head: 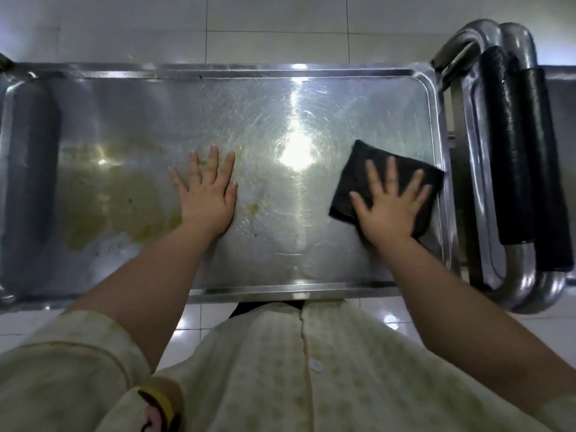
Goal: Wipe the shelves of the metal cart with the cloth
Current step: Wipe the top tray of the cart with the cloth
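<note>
- Head camera is looking straight down on the top shelf (280,104) of the metal cart (218,294), with the person standing at the 6 o'clock edge.
- At 9 o'clock on the shelf, a yellowish stain (103,194) is spreading across the metal, and smaller spots (253,208) are sitting nearer the middle; judging by this, most of the shelf is waiting to be wiped.
- Left hand (207,194) is lying flat and spread on the bare metal just right of the stain, grasping nothing, apparently bracing the cart.
- Risk here: the palm is pressing on a possibly wet, greasy surface, so it could slip, or leave fresh prints on metal that is meant to be clean.
- Bright glare (297,151) at the shelf's centre is washing out the surface, so streaks there could be missed.
- Right hand (389,204) is pressing open-palmed, fingers splayed, on the dark cloth (361,163), which is lying flat at about 3 o'clock, its far corner touching the raised rim (436,120).
- Risk here: with no grip on the cloth, a hard sweep could bunch it up or slide it out from under the palm.
- At far 3 o'clock, the padded handles (511,145) are sitting close by; knuckles could knock them on a wide stroke.
- Lower shelves are hidden from this view.
</note>
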Motion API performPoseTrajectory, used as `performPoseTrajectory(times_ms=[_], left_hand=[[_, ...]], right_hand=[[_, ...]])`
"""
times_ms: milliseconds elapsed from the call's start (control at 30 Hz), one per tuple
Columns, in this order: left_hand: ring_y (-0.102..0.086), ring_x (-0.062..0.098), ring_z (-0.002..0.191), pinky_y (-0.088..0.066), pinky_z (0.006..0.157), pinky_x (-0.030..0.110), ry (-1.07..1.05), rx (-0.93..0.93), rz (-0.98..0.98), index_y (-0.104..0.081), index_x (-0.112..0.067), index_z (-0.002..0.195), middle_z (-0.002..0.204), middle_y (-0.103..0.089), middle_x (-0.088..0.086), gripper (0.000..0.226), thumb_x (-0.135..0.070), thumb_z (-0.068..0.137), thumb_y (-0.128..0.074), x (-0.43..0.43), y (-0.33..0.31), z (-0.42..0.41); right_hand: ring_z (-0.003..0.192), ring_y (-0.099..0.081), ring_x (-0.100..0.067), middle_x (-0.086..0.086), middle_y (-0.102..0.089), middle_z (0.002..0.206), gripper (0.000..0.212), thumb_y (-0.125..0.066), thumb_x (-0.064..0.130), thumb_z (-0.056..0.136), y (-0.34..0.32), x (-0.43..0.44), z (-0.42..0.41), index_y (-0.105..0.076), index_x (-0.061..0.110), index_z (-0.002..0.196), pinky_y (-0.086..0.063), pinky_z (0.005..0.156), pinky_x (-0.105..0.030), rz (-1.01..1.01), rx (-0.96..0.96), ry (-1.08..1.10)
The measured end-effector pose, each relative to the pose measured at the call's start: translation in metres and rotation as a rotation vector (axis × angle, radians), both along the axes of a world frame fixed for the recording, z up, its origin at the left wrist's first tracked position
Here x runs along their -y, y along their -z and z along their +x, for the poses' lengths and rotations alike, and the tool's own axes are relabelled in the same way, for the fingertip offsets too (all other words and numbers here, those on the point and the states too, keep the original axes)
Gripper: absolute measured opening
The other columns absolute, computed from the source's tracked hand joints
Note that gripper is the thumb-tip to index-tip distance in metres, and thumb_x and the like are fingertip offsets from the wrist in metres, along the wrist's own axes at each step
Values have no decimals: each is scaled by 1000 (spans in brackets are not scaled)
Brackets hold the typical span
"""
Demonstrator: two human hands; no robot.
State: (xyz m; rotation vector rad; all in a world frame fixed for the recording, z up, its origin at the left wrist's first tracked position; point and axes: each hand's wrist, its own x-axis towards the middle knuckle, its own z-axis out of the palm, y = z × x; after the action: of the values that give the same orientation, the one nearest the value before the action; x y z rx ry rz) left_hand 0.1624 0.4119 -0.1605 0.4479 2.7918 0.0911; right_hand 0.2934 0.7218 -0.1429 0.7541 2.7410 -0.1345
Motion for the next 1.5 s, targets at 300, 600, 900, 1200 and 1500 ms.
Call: performPoseTrajectory(times_ms=[300, 600, 900, 1200, 1500], left_hand=[[9, 31, 150, 10, 113, 67, -7, -17, 38, 2, -43, 154, 165, 5, -7, 57, -50, 99, -8, 1, 4, -2], [8, 33, 150, 8, 112, 69, -5, -22, 42, 2, -40, 155, 165, 4, -5, 59, -50, 97, -9, 1, 4, 2], [7, 33, 150, 7, 112, 69, 22, -43, 74, -3, -39, 155, 165, 1, -4, 57, -47, 101, -18, 5, 5, 1], [5, 34, 150, 7, 111, 71, 18, -34, 60, -5, -38, 155, 165, 0, -4, 59, -49, 98, -14, 3, 6, 2], [6, 34, 150, 8, 111, 70, 25, -38, 59, -5, -38, 155, 165, 0, -4, 58, -50, 99, -12, 6, 6, 0]], right_hand=[[148, 13, -40, 12, -1, 164, 70, -16, 77, 88, 6, 92, -10, -2, 51, 151, 10, 116, -60, -68, -69, -452], [146, 2, -48, 4, -6, 164, 71, -17, 76, 89, -3, -18, 91, -12, 45, 152, -2, 114, -68, -1, -1, -236], [147, 0, -47, 6, -14, 164, 70, -36, 71, 89, 4, 153, 39, -21, 44, 152, 1, 115, -67, -147, -149, -658], [148, 12, -40, 8, 7, 165, 72, -2, 79, 86, -2, -31, 133, 9, 50, 151, 2, 115, -65, 45, 76, -68], [147, 10, -45, 8, -1, 164, 71, -26, 72, 89, -1, 149, 56, -6, 47, 152, 10, 114, -65, -138, -40, -600]])
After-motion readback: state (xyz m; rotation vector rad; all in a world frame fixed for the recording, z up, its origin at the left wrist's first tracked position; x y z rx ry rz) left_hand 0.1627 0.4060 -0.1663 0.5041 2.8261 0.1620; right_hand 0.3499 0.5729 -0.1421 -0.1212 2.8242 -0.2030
